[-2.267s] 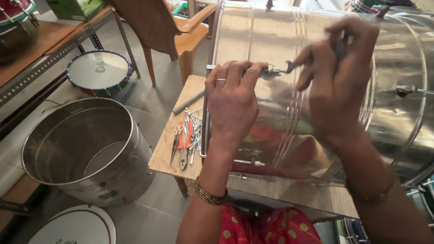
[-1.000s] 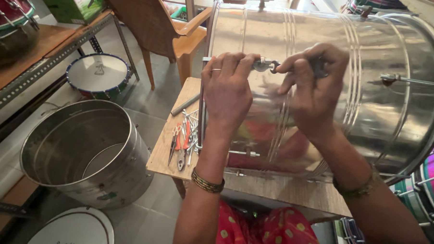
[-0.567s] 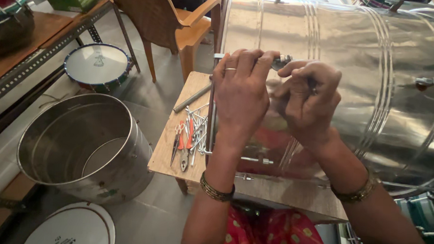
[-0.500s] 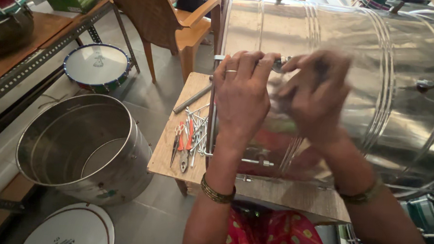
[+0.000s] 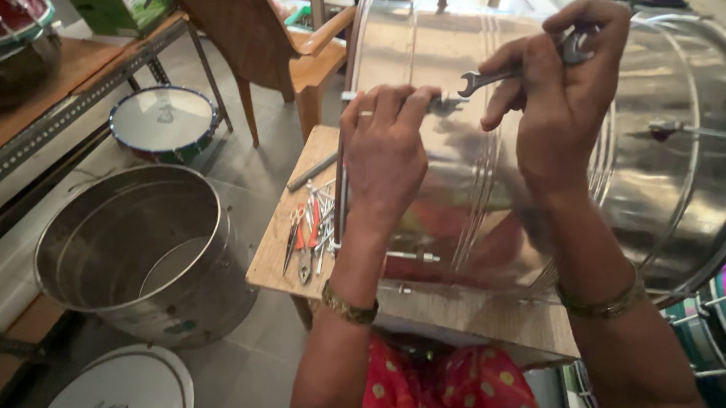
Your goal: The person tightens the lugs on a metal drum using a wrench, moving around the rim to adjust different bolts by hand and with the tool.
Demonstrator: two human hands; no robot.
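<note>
A large shiny metal drum shell (image 5: 542, 154) lay on its side across a small wooden bench (image 5: 472, 312), curved wall up, which put the tension rod along its top within easy reach of both hands. The left hand (image 5: 385, 160) rested on the shell's near left rim, its fingers (image 5: 399, 101) curled and pinching the end of the rod's fitting (image 5: 443, 102), seemingly to keep it from turning. The right hand (image 5: 564, 98) was raised just above and to the right, fingers (image 5: 529, 61) pressed together round the handle of a small open-ended spanner (image 5: 496, 78), whose open head pointed left toward that fitting without touching it. Pliers, scissors and loose screws (image 5: 310, 230) lay on the bench's left edge, close by the left wrist, kept handy. On the floor to the left stood an empty steel shell (image 5: 148, 253); farther off sat a small white-skinned drum (image 5: 165, 121) and a wooden chair (image 5: 280, 40).
</note>
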